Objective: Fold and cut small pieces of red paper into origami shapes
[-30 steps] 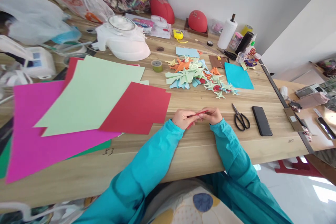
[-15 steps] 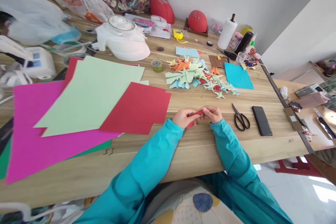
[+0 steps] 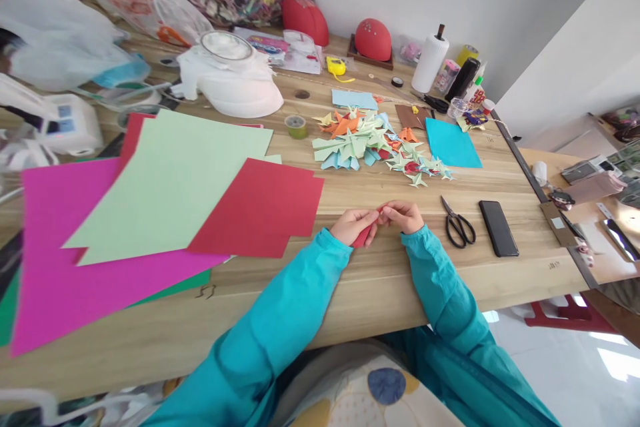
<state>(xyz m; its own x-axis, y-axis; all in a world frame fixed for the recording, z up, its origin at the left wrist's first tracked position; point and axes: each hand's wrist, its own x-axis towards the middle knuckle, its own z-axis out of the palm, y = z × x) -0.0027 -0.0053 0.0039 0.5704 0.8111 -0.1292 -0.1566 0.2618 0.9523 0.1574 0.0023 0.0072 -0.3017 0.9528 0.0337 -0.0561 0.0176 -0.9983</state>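
Between my two hands is a small folded piece of red paper (image 3: 361, 238), partly covered by fingers. My left hand (image 3: 351, 225) is closed around its lower body, thumb pressed on top. Its upper tip is pinched by my right hand (image 3: 404, 215), thumb against fingers. To the left lie red sheets (image 3: 273, 197) over pale green sheets (image 3: 175, 180) and a magenta sheet (image 3: 90, 280). Beyond my hands is a pile of folded paper shapes (image 3: 355, 143) in green, orange, blue and red. Scissors (image 3: 456, 223) rest right of my right hand.
A black phone (image 3: 499, 228) lies beside the scissors. Further back are a turquoise sheet (image 3: 454, 143), a tape roll (image 3: 296, 127), a yellow tape measure (image 3: 337, 67) and a white bottle-like roll (image 3: 430, 63). Plastic bags (image 3: 55, 37) fill the back left.
My left thumb has moved over the red paper, and more of it is covered. My right fingers have shifted slightly at its tip. The view has tilted slightly.
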